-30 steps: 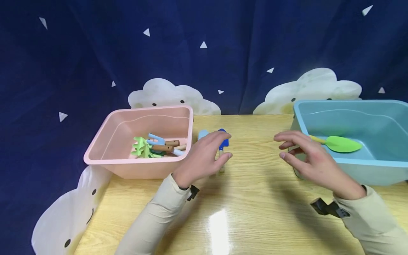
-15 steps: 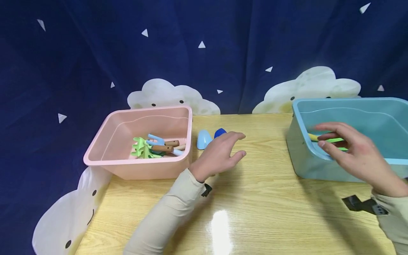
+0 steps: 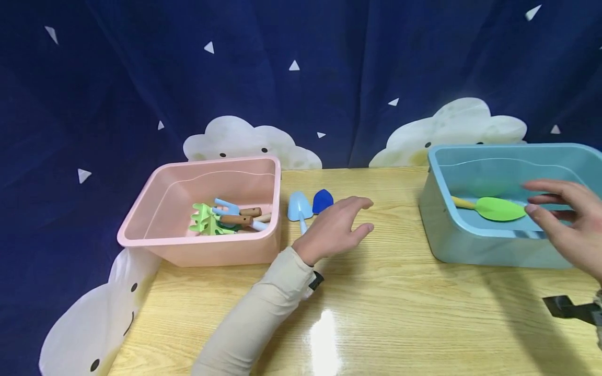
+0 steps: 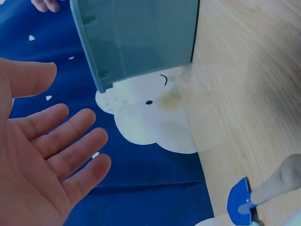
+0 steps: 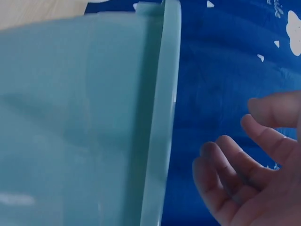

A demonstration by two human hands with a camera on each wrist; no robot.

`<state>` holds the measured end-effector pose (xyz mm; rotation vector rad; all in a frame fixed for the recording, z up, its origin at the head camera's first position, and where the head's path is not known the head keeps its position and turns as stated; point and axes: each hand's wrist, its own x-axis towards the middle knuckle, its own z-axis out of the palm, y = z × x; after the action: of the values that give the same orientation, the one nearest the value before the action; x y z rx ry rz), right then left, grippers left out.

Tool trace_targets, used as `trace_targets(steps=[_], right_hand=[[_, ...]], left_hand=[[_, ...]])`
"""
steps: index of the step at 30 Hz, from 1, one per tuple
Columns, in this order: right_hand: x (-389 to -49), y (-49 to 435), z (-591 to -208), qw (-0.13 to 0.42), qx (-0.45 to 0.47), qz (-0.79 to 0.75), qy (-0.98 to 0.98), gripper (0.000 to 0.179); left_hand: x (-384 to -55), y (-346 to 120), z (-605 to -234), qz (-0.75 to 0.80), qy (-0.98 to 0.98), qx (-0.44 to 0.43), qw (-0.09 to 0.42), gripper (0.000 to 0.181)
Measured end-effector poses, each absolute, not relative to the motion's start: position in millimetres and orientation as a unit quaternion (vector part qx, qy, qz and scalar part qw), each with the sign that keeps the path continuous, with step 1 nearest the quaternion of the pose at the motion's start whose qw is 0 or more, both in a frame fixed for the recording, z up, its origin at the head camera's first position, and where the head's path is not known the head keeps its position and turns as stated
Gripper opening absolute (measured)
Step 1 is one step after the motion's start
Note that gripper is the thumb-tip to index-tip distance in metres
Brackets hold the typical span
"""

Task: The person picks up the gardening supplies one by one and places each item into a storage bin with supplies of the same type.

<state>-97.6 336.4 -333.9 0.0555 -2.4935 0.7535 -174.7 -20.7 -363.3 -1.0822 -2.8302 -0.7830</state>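
Note:
My left hand point(image 3: 336, 230), fingers relaxed and holding nothing, hovers over the table just in front of two toy trowels. One is a light blue trowel point(image 3: 299, 206); the other, a dark blue trowel point(image 3: 322, 200), has its handle hidden behind the hand in the head view. In the left wrist view, the dark blue trowel point(image 4: 240, 202) shows a pale handle. My right hand point(image 3: 571, 222) is above the near rim of the blue bin point(image 3: 517, 252), loosely bent and holding nothing. Inside that bin lies a green trowel point(image 3: 499, 209) with a yellow handle.
A pink bin point(image 3: 202, 250) stands at the left, with a green rake point(image 3: 203, 219), a light blue fork point(image 3: 227, 208) and brown-handled tools inside. The wooden table point(image 3: 385, 308) spreads between the bins. A dark blue curtain point(image 3: 263, 62) hangs behind.
My right hand has moved right, from the blue bin's left side across the green trowel. My left hand has shifted right, uncovering more of both blue trowels. The green trowel stays in the bin.

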Motion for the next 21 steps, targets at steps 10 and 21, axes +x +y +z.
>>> trace_targets(steps=[10,21], right_hand=[[-90.1,363.6,-350.1,0.354,0.032,0.257,-0.899,0.034],[-82.7,404.1,-378.2,0.347,0.062,0.159,-0.922,0.067]], left_hand=[[-175.3,8.6,-369.0,-0.239,-0.901,-0.362,0.011,0.045],[-166.6,47.0,-377.7,-0.248,-0.887,-0.389,0.01,0.043]])
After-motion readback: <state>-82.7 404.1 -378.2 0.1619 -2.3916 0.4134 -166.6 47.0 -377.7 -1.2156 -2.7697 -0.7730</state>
